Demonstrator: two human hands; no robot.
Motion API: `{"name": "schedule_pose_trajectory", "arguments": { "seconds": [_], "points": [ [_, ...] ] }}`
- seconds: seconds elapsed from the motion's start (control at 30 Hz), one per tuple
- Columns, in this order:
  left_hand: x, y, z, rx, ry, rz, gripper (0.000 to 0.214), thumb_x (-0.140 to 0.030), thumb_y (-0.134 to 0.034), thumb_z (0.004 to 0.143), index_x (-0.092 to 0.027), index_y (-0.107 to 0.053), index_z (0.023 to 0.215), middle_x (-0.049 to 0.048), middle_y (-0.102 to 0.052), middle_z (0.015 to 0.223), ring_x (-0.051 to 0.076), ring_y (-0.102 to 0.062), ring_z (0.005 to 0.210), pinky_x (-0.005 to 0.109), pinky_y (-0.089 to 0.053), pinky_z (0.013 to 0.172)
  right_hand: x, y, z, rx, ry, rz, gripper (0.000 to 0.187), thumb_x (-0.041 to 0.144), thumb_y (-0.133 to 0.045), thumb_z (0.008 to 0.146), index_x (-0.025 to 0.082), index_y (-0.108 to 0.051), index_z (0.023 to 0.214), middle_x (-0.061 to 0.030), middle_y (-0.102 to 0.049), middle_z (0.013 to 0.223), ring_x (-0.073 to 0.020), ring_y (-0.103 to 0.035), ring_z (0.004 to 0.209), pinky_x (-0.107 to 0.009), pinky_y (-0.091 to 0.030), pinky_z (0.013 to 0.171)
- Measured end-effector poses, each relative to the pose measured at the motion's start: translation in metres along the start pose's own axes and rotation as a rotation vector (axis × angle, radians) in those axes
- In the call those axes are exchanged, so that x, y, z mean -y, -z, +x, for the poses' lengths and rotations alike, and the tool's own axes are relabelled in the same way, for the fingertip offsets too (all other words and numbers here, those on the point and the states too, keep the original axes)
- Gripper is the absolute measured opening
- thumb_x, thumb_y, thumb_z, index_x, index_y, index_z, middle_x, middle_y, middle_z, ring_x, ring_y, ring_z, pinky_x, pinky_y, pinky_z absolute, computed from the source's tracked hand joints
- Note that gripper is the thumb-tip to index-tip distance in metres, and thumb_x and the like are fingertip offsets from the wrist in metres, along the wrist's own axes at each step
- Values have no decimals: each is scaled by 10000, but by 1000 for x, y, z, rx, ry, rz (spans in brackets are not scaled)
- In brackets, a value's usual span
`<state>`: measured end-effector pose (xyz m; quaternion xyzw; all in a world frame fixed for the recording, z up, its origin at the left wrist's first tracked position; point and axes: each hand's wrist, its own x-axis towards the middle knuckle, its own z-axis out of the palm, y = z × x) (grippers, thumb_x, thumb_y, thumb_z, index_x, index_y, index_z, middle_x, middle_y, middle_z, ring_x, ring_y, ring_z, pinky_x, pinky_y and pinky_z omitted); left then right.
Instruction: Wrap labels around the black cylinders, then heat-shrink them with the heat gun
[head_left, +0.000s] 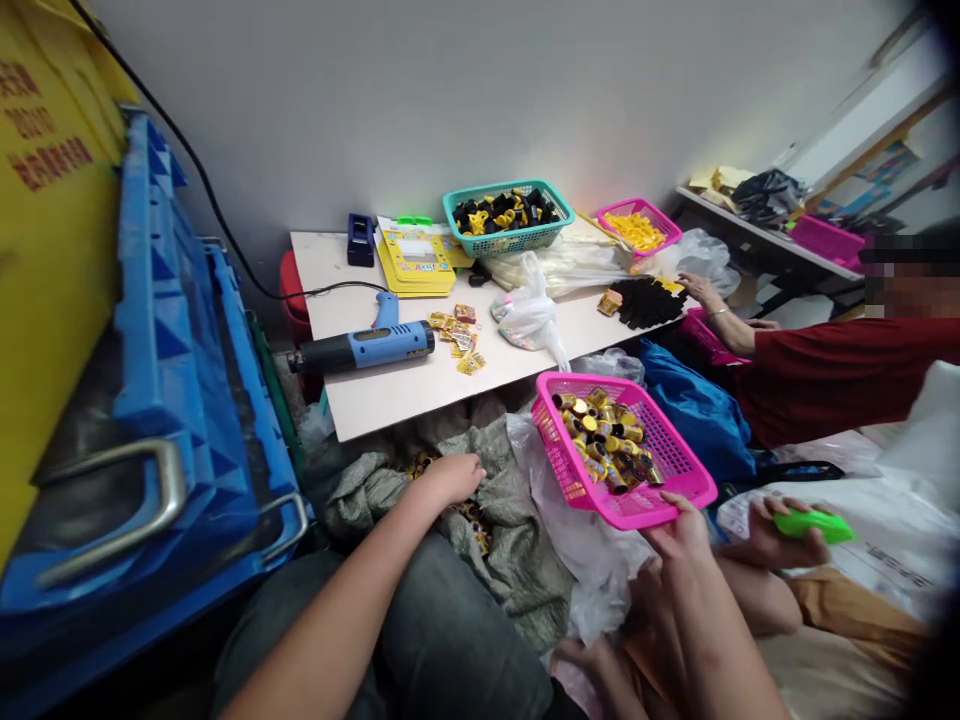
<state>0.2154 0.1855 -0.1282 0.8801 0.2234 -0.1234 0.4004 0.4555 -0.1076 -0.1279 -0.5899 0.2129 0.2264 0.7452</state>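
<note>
With my right hand (679, 528) I grip the near rim of a pink plastic basket (679, 440), which is tilted towards me. Small yellow-and-black cylinders (609, 440) are heaped inside it. My left hand (456, 478) is over an open grey woven sack (517, 560) in front of my knees. Its fingers look curled together, and whatever they may hold is hidden. More small yellow-and-dark pieces (472, 525) show between the folds of the sack.
A white table (352, 400) bears a blue heat gun (390, 345), yellow labels (457, 335), a white plastic bag (529, 310) and a teal basket (510, 240). Blue crates (180, 400) stand left. Two other people are at right; one person's hand holds a green object (814, 524).
</note>
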Motion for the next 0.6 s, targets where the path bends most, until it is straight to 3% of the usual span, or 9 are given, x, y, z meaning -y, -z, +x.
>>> {"name": "schedule_pose_trajectory", "arguments": {
  "seconds": [0.2, 0.37, 0.5, 0.6],
  "points": [
    [-12, -4, 4, 113, -35, 80, 314, -361, -499, 942, -142, -630, 1125, 124, -672, 1170, 229, -634, 1063, 450, -462, 956, 40, -12, -31, 7, 120, 41, 259, 77, -463, 687, 161, -595, 894, -56, -667, 778, -177, -653, 693, -405, -597, 779],
    [-15, -8, 5, 83, -44, 80, 329, -322, -459, 924, -154, -649, 1133, 172, -665, 1208, 286, -627, 1103, 396, -461, 935, 67, -33, -61, -13, 276, 33, 247, 75, -458, 685, 175, -603, 858, -78, -668, 837, -180, -649, 738, -429, -551, 888],
    [-17, -15, 8, 71, -63, 54, 322, -350, -492, 899, -198, -659, 1128, 140, -675, 1206, 285, -629, 1107, 360, -457, 935, 95, -48, -79, 25, 403, -7, 232, 111, -439, 718, 169, -635, 828, -110, -667, 927, -185, -642, 773, -451, -516, 926],
    [-15, -16, 9, 74, -67, 45, 315, -357, -510, 888, -216, -664, 1123, 124, -690, 1182, 277, -637, 1089, 349, -462, 925, 107, -54, -87, 18, 637, -115, 235, 132, -439, 763, 141, -661, 838, -156, -661, 955, -210, -645, 808, -495, -503, 915]
  ]
}}
